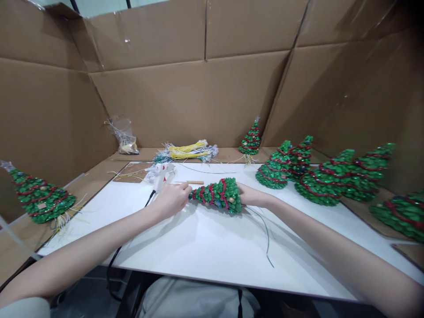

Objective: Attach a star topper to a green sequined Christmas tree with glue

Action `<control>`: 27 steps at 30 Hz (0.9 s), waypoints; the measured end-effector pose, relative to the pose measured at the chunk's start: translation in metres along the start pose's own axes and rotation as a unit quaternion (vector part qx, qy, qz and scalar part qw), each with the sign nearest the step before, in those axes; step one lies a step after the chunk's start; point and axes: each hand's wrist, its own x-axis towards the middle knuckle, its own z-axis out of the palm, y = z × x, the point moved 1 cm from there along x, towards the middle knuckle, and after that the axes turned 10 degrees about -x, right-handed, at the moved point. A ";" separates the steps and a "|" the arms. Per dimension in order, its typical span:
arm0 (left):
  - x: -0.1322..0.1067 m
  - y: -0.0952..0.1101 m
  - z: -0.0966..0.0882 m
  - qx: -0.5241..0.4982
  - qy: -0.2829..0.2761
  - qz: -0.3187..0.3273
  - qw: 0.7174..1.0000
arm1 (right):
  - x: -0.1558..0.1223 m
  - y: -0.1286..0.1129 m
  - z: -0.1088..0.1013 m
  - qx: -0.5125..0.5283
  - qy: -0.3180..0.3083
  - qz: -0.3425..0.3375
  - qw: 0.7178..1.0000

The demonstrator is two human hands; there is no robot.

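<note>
A small green Christmas tree [218,194] with red garland lies on its side over the white table [205,247], its tip pointing left. My left hand [172,198] pinches the tree's tip with closed fingers. My right hand [249,195] grips the tree's wide base, mostly hidden behind it. A thin green wire [265,229] trails from the base toward me. A white glue gun [162,173] and a wooden stick [194,182] lie just beyond my left hand.
Several finished trees [327,176] stand and lean at the right; one tree [251,139] stands at the back, another tree [41,198] at the left. A bundle of yellow and green wires [187,151] and a plastic bag [124,137] lie at the back. Cardboard walls [205,97] enclose the table.
</note>
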 end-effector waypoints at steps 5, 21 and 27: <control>-0.001 -0.001 0.000 -0.012 0.014 0.006 1.000 | 0.001 -0.002 -0.001 -0.005 -0.004 -0.011 1.000; 0.000 0.001 0.005 0.010 0.007 0.027 1.000 | 0.000 0.000 0.002 -0.005 0.011 0.031 0.999; -0.001 0.001 0.009 0.044 0.010 0.078 0.996 | 0.001 -0.003 0.002 0.003 0.014 0.003 1.000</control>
